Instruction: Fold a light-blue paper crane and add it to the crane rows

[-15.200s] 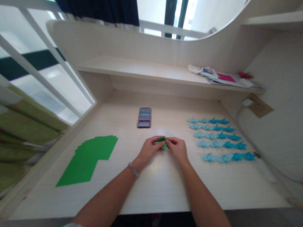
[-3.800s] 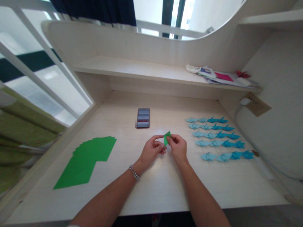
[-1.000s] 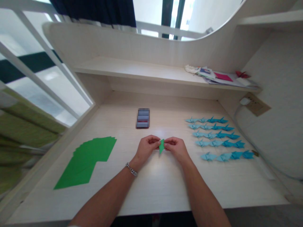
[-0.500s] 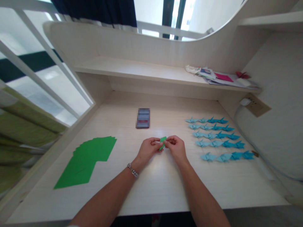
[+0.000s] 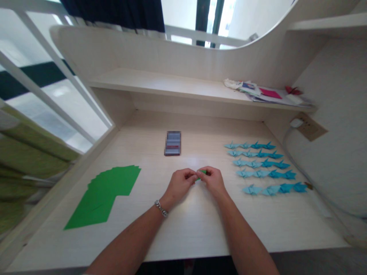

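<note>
My left hand (image 5: 180, 183) and my right hand (image 5: 213, 180) meet above the pale desk (image 5: 186, 225), fingertips pinching a small folded piece of green paper (image 5: 203, 172) between them. Most of that piece is hidden by my fingers, with only a sliver showing. A metal chain bracelet (image 5: 161, 208) circles my left wrist. To the left of my hands lies a fanned stack of green paper sheets (image 5: 103, 194). Several rows of blue origami cranes (image 5: 263, 168) stand to the right of my right hand.
A pixelated rectangular object (image 5: 173, 143) lies on the desk ahead of my hands. Above the desk runs a shelf (image 5: 172, 86) holding papers (image 5: 266, 93) and a red origami crane (image 5: 293, 90). A wall socket (image 5: 309, 128) and cable (image 5: 298, 164) are at right.
My hands have closed in on the green piece, which showed as a pointed fold earlier and now sits almost hidden in my fingertips. The stack and cranes have not moved.
</note>
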`<state>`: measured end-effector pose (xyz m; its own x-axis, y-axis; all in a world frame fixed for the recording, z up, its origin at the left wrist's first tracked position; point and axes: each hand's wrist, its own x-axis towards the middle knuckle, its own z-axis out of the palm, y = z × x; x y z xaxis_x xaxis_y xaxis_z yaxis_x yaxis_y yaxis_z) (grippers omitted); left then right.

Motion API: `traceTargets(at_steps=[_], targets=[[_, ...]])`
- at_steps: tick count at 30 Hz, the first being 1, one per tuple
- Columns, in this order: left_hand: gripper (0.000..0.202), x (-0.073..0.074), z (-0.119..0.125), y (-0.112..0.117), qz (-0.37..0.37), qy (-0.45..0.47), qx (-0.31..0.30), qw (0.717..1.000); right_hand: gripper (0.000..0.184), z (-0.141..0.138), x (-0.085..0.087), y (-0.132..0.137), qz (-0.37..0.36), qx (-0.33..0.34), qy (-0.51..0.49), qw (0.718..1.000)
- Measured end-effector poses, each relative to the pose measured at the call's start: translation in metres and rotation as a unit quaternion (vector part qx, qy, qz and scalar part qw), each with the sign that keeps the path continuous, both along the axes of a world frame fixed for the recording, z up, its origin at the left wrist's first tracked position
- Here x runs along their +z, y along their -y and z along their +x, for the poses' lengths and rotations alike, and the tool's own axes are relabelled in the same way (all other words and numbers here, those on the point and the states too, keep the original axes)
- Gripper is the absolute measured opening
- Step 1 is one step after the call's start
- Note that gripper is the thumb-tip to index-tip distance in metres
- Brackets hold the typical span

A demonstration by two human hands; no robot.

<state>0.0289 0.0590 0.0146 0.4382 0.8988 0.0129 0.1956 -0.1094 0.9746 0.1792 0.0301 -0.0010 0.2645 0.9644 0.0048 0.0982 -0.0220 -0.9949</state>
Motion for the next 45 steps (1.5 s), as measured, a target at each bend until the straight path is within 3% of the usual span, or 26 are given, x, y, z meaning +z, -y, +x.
traceTargets(at_steps=[4,8,15,19,25,31,34,39,45], targets=[[0.025,0.0,0.002,0.0,-0.015,0.019,-0.03,0.999,0.023,-0.002,-0.001,0.0,-0.004,-0.033,-0.054,0.998],[0.026,-0.002,0.0,-0.001,-0.014,0.002,-0.03,0.999,0.024,-0.004,0.004,0.002,-0.017,-0.025,-0.119,0.992],[0.025,-0.004,-0.004,-0.005,0.01,-0.024,-0.035,0.999,0.022,-0.005,0.004,0.002,0.002,-0.018,-0.087,0.996],[0.023,-0.008,-0.005,-0.009,-0.013,-0.009,-0.01,1.0,0.026,-0.005,0.002,0.002,-0.025,0.03,-0.127,0.991],[0.024,-0.006,0.0,-0.009,-0.046,0.067,0.002,0.997,0.019,-0.002,-0.002,0.0,-0.01,0.047,-0.063,0.997],[0.025,-0.008,-0.002,-0.012,0.014,0.055,0.049,0.997,0.024,-0.006,-0.005,0.002,-0.031,0.083,-0.095,0.992],[0.026,-0.009,-0.003,-0.014,0.008,0.045,0.066,0.997,0.024,-0.008,-0.005,0.002,-0.041,0.087,-0.11,0.989],[0.026,-0.007,0.0,-0.012,-0.063,0.061,0.012,0.996,0.028,-0.005,-0.005,0.0,-0.03,0.039,-0.144,0.988],[0.026,-0.009,-0.003,-0.01,-0.042,0.017,-0.023,0.999,0.029,0.003,0.0,0.0,-0.027,0.039,-0.041,0.998]])
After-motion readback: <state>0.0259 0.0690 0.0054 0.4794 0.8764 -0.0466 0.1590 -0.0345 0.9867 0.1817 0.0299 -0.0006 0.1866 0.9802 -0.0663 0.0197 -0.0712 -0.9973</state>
